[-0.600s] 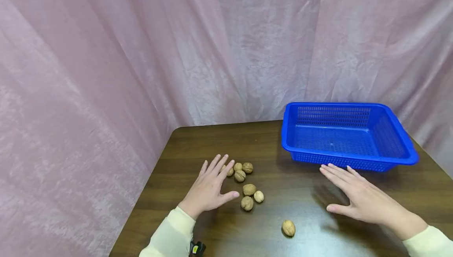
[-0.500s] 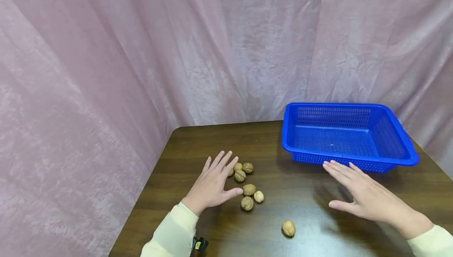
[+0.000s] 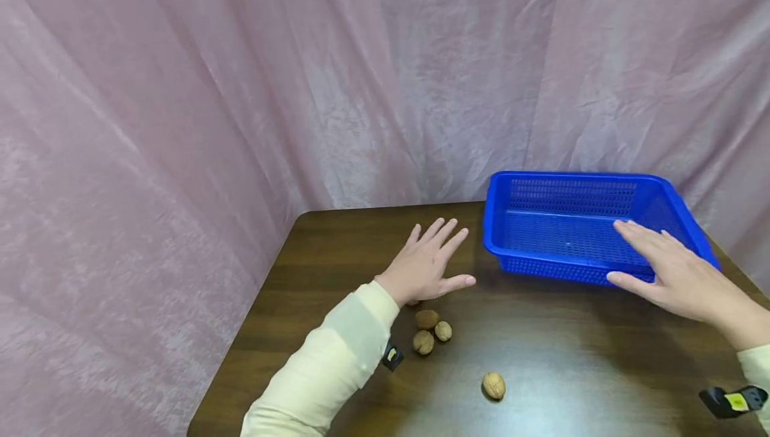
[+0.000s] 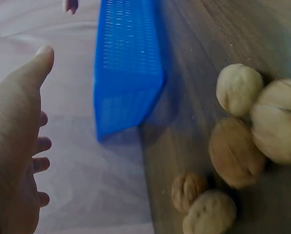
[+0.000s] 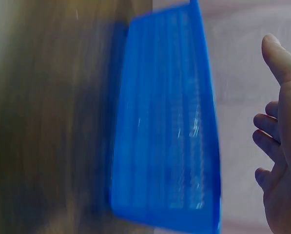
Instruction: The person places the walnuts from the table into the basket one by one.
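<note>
My left hand (image 3: 426,264), fingers spread and holding nothing, is raised over the table between the walnuts and the basket. Under its wrist lie several walnuts (image 3: 424,342); part of the group is hidden behind the hand and sleeve in the head view. The left wrist view shows more of these walnuts (image 4: 237,152), close together on the wood. A lone walnut (image 3: 494,385) sits nearer the front. My right hand (image 3: 686,278) holds nothing either; its straight fingers overlap the front right of the blue plastic basket (image 3: 541,260) in the head view.
The brown wooden table (image 3: 337,243) ends at the back against a pink curtain (image 3: 421,89). The basket, with perforated sides, stands at the table's back right. Small black devices (image 3: 730,401) sit at both wrists.
My left hand has moved forward and right, past the walnuts toward the basket. My right hand has also gone forward and right, now overlapping the basket. Walnuts and basket stay put.
</note>
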### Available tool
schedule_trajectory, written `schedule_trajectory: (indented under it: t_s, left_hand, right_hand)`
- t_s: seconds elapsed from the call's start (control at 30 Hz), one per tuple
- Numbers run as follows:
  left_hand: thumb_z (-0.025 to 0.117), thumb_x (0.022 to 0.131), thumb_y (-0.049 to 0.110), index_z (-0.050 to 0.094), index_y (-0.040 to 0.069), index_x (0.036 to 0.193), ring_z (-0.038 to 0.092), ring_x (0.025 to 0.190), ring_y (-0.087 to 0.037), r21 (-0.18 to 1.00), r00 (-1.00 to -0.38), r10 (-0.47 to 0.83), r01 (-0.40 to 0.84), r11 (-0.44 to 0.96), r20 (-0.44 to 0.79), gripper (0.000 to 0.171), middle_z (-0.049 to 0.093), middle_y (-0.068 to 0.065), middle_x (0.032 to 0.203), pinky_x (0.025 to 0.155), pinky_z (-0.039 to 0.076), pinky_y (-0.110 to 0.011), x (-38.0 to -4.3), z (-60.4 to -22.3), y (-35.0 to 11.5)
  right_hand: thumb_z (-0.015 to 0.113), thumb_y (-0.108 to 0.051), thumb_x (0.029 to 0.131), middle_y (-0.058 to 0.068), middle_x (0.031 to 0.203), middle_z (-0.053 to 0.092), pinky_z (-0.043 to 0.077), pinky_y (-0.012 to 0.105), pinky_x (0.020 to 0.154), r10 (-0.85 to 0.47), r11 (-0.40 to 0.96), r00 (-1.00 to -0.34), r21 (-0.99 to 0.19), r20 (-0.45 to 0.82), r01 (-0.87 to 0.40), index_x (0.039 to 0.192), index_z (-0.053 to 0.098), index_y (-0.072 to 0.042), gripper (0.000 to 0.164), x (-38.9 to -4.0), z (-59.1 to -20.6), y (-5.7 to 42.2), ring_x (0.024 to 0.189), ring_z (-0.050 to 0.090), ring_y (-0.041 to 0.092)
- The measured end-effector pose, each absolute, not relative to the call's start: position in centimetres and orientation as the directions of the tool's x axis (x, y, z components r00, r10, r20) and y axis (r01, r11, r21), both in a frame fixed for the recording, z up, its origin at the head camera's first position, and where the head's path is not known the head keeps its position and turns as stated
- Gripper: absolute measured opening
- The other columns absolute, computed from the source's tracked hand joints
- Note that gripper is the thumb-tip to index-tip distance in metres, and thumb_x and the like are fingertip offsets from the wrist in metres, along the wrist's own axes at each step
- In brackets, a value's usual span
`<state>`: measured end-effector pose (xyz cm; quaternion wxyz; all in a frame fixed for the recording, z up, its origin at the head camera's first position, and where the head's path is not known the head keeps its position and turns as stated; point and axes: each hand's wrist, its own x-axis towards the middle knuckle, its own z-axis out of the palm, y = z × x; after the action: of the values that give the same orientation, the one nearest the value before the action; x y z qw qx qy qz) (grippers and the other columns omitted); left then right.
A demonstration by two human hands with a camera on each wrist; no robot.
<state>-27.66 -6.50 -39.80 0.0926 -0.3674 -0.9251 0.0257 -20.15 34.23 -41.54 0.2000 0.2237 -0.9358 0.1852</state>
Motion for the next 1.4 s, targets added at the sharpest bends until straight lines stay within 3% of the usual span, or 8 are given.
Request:
schedule_trajectory:
  t_s: [0.23, 0.4, 0.6, 0.77, 1.0, 1.4]
  left_hand:
    - [0.017, 0.081, 0.085, 0.007, 0.027, 0.156, 0.000, 0.147, -0.017, -0.064, -0.780, 0.623, 0.620, 0.782, 0.051, 0.095, 0.006, 0.001, 0.161, 0.115, 0.010, -0.052, -30.1, -40.1, -1.4]
    - [0.017, 0.079, 0.087, 0.009, 0.025, 0.156, 0.004, 0.147, -0.017, -0.017, -0.831, 0.557, 0.557, 0.831, 0.002, 0.099, 0.009, 0.002, 0.161, 0.115, 0.010, -0.051, -31.8, -41.0, 0.8]
    - [0.014, 0.078, 0.087, 0.009, 0.021, 0.156, 0.005, 0.147, -0.016, 0.007, -0.862, 0.505, 0.505, 0.863, -0.049, 0.102, 0.010, 0.003, 0.161, 0.116, 0.009, -0.050, -32.7, -41.7, 2.9]
    - [0.016, 0.076, 0.088, 0.009, 0.019, 0.156, 0.005, 0.147, -0.016, 0.048, -0.882, 0.470, 0.468, 0.882, -0.045, 0.106, 0.010, 0.003, 0.161, 0.115, 0.010, -0.051, -32.9, -42.6, 3.6]
    - [0.013, 0.077, 0.088, 0.006, 0.020, 0.156, 0.001, 0.147, -0.015, 0.055, -0.884, 0.468, 0.467, 0.883, -0.010, 0.105, 0.004, 0.005, 0.161, 0.115, 0.007, -0.050, -32.5, -43.3, 2.9]
    - [0.010, 0.079, 0.086, 0.012, 0.014, 0.156, 0.004, 0.147, -0.018, 0.053, -0.882, 0.469, 0.470, 0.881, 0.036, 0.105, 0.008, -0.002, 0.161, 0.115, 0.009, -0.051, -30.3, -43.8, 1.1]
  right_hand:
    - [0.067, -0.038, 0.089, 0.039, 0.143, 0.029, 0.003, 0.057, 0.113, -0.226, 0.884, -0.917, -0.327, 0.328, -0.334, 0.145, 0.027, 0.011, 0.085, -23.4, -42.1, 38.5, 0.139, 0.018, 0.049]
    - [0.063, -0.041, 0.091, 0.043, 0.139, 0.029, 0.008, 0.062, 0.110, -0.171, 0.905, -0.942, -0.331, 0.289, -0.266, 0.142, 0.026, 0.016, 0.085, -25.2, -42.4, 40.4, 0.135, 0.019, 0.054]
    - [0.053, -0.044, 0.096, 0.046, 0.141, 0.019, 0.001, 0.061, 0.110, -0.106, 0.924, -0.969, -0.338, 0.225, -0.180, 0.143, 0.013, 0.021, 0.090, -26.0, -42.9, 42.3, 0.136, 0.005, 0.056]
    - [0.050, -0.044, 0.097, 0.046, 0.141, 0.016, 0.003, 0.063, 0.109, -0.085, 0.915, -0.978, -0.373, 0.190, -0.152, 0.143, 0.008, 0.020, 0.089, -25.7, -43.4, 43.1, 0.134, 0.005, 0.059]
    - [0.043, -0.053, 0.098, 0.045, 0.143, -0.009, -0.008, 0.060, 0.109, -0.051, 0.922, -0.996, -0.378, 0.077, -0.076, 0.140, -0.012, 0.020, 0.101, -25.1, -43.6, 42.0, 0.134, -0.014, 0.054]
    - [0.046, -0.057, 0.095, 0.040, 0.144, -0.019, -0.010, 0.059, 0.109, -0.092, 0.911, -0.995, -0.400, 0.042, -0.101, 0.141, -0.016, 0.017, 0.106, -25.1, -43.8, 40.7, 0.135, -0.020, 0.049]
